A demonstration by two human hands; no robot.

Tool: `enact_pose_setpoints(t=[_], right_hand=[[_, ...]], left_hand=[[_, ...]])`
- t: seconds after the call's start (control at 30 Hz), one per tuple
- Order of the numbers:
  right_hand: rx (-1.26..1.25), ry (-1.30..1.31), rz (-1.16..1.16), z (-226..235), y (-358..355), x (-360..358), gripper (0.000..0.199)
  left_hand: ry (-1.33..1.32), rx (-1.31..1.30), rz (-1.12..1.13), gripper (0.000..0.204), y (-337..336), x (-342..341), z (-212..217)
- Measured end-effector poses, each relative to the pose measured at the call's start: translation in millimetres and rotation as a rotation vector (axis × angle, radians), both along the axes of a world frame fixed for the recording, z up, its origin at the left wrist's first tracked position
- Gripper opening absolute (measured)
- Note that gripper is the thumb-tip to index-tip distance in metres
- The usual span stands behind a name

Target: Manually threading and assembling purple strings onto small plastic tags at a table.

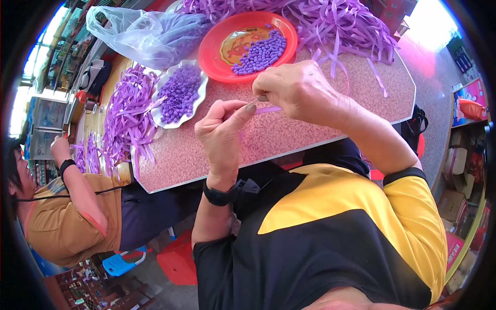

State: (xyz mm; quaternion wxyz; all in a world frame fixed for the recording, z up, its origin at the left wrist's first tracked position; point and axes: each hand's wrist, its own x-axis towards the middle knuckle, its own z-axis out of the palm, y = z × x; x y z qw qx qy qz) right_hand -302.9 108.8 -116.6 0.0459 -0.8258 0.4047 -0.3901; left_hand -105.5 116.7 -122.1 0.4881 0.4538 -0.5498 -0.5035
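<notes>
I see both hands pinching one purple strip (268, 109) at frame centre: left hand (223, 129), right hand (297, 90). Risk, in my judgement: a loosened pinch drops it.

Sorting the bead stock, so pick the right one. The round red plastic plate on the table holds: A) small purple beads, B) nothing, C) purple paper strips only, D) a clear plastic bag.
A: the round red plastic plate carries a heap of small purple beads on its right half.
</notes>
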Motion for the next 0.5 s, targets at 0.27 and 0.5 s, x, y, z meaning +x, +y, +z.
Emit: enact_pose_setpoints(t=[0.27, 0.5], right_hand=[[0.182, -0.165, 0.086, 14.9, 1.6, -5.1, 0.009], [0.078, -0.109, 0.104, 11.0, -1.7, -7.6, 0.010]], left_hand=[[-0.075, -0.157, -0.150, 0.011, -1.4, 26.7, 5.4], [-0.134, -0.138, -0.298, 0.012, 0.2, 31.6, 16.0]])
